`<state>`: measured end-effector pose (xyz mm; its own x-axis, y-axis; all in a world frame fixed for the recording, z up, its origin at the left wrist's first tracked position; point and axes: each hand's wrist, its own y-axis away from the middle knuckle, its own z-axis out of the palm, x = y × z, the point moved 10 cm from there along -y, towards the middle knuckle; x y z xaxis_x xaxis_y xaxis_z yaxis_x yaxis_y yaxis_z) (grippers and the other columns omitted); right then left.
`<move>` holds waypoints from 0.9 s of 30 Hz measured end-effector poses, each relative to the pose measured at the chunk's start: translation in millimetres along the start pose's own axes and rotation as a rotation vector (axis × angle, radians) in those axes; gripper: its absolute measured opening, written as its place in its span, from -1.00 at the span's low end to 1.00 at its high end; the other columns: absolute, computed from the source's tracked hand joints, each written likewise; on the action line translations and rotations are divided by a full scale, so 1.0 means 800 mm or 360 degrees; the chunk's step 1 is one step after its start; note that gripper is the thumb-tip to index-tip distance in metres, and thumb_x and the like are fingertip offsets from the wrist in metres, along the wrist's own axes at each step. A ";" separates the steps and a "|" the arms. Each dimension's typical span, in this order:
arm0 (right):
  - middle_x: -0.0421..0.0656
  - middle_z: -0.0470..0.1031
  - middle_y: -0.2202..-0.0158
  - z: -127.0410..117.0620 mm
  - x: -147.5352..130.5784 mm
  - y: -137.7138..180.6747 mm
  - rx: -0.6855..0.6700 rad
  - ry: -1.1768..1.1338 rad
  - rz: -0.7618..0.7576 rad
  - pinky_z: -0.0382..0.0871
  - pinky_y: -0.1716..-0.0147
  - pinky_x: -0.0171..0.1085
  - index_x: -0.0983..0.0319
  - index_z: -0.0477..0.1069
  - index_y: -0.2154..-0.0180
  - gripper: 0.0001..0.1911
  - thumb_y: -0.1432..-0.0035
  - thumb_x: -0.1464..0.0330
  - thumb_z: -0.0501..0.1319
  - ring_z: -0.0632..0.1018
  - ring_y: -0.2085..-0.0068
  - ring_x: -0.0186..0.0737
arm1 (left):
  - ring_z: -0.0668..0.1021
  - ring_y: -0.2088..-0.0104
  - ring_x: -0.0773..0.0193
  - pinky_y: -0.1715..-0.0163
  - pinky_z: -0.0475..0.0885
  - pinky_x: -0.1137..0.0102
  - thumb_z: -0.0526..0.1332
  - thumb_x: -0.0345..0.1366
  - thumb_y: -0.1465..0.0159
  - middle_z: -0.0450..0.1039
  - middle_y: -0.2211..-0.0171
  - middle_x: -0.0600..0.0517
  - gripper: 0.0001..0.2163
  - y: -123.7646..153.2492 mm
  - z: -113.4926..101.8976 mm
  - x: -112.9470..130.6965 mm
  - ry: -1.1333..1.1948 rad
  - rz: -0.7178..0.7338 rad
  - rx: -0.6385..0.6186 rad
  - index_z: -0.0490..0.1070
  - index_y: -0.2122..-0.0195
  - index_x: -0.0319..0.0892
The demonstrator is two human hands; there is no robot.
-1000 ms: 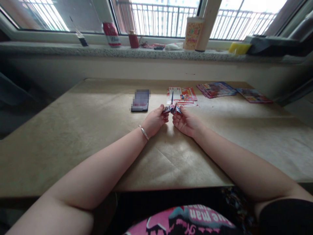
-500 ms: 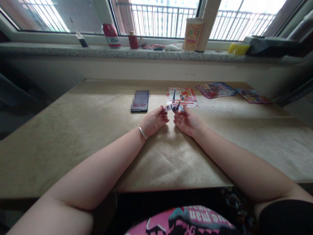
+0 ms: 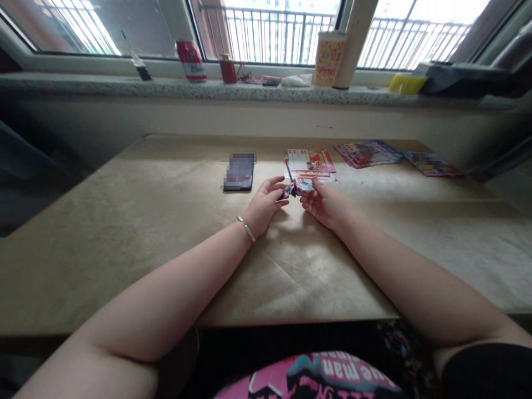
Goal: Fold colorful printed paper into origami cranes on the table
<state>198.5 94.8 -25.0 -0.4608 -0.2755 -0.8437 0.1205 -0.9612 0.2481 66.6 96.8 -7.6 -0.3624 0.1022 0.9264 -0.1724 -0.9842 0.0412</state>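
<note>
Daylight pours through the windows beyond the table, glaring nearly white. Soft shadows mottle the table's near middle; dim, stretched edges flank it. Above it, the folded paper looks blurred; pixelation masks the phone on it.

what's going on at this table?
A person is handling a small folded paper piece with a thin spike sticking up from it. The right hand pinches one end between thumb and fingers. The left hand is at the other end, fingers spread; how firmly it holds is unclear. Beyond the hands, a phone lies on the table to the left, with printed sheets just behind the folded piece.
</note>
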 end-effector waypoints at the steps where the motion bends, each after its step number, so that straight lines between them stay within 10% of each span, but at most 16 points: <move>1: -0.25 0.49 0.60 -0.001 0.000 -0.001 -0.0012 0.0045 0.0010 0.31 0.55 -0.45 0.22 0.37 0.44 -0.68 -0.33 0.24 0.06 0.47 0.56 -0.41 | 0.51 0.31 0.42 0.30 0.41 0.51 0.17 -0.48 -0.19 0.46 0.19 0.04 -0.71 0.001 0.001 0.005 -0.0054 0.0071 -0.0014 0.36 0.05 -0.14; 12: -0.25 0.38 0.69 -0.016 -0.002 -0.007 0.0061 0.0378 0.0094 0.21 0.66 -0.46 0.22 0.25 0.54 -0.53 -0.29 0.05 0.07 0.39 0.67 -0.44 | 0.47 0.47 0.40 0.44 0.37 0.50 0.33 -0.18 -0.12 0.47 0.42 0.06 -0.76 0.000 0.004 0.005 -0.0285 0.0173 -0.0143 0.43 0.26 -0.20; 20: -0.27 0.35 0.68 -0.023 -0.020 -0.006 0.0147 0.0657 0.0005 0.04 0.79 -0.52 0.26 0.23 0.60 -0.57 -0.32 0.28 0.11 0.33 0.71 -0.52 | 0.46 0.41 0.43 0.40 0.36 0.53 0.15 -0.46 -0.08 0.45 0.31 0.06 -0.77 0.000 -0.006 0.019 -0.0535 0.0325 0.0014 0.43 0.23 -0.18; 27: -0.24 0.46 0.55 -0.024 -0.021 -0.007 0.0120 0.0812 -0.0028 0.41 0.62 -0.51 0.27 0.36 0.45 -0.78 -0.27 0.47 0.13 0.47 0.60 -0.49 | 0.43 0.46 0.44 0.43 0.33 0.52 0.19 -0.43 -0.08 0.45 0.35 0.07 -0.81 0.005 0.010 0.016 -0.0758 0.0297 -0.0115 0.42 0.25 -0.21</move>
<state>222.6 104.3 -21.3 0.0280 -0.2483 -0.9683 0.0440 -0.9674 0.2493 68.6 92.9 7.3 0.0617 -0.1677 0.9839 -0.2133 -0.9652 -0.1512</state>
